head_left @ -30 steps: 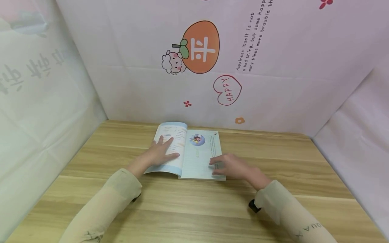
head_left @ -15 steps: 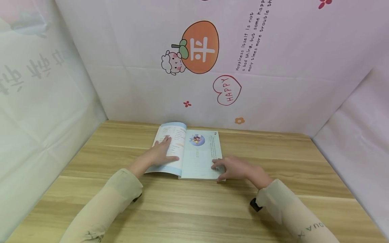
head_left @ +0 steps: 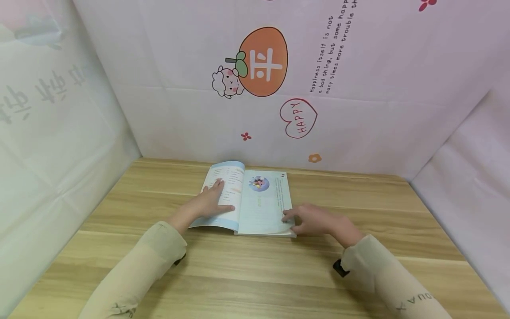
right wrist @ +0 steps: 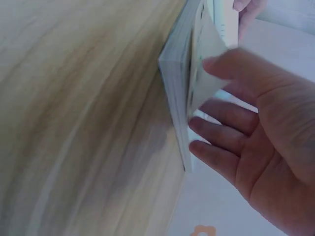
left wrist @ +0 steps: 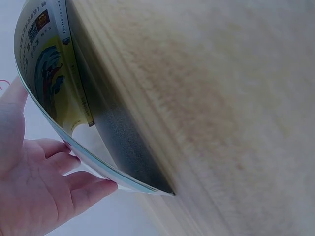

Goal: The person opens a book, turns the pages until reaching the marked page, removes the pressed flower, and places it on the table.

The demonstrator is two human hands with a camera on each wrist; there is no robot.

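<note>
An open paperback book (head_left: 260, 217) lies on the wooden table close to the back wall. Across its left-hand page (head_left: 235, 181) rests my left hand (head_left: 205, 204), fingers extended and thumb toward the spine. From the left wrist view, the left side of the book bows up off the table, and a printed cover (left wrist: 51, 83) shows on its underside. My right hand (head_left: 316, 220) is at the near right corner, pinching a lifted page (right wrist: 209, 42) between thumb and fingers. The thick stack of remaining pages (right wrist: 174, 83) stays flat beneath it.
The wood-grain table (head_left: 255, 274) stretches in front and to both sides of the book. A white printed backdrop (head_left: 191, 124) rises right behind it, with white side walls left and right. A dark wrist strap (head_left: 340, 268) shows at the right sleeve.
My right hand has shifted slightly right and down to the page's near corner, which is now lifted and curled. My left hand's fingers have drawn together on the left page.
</note>
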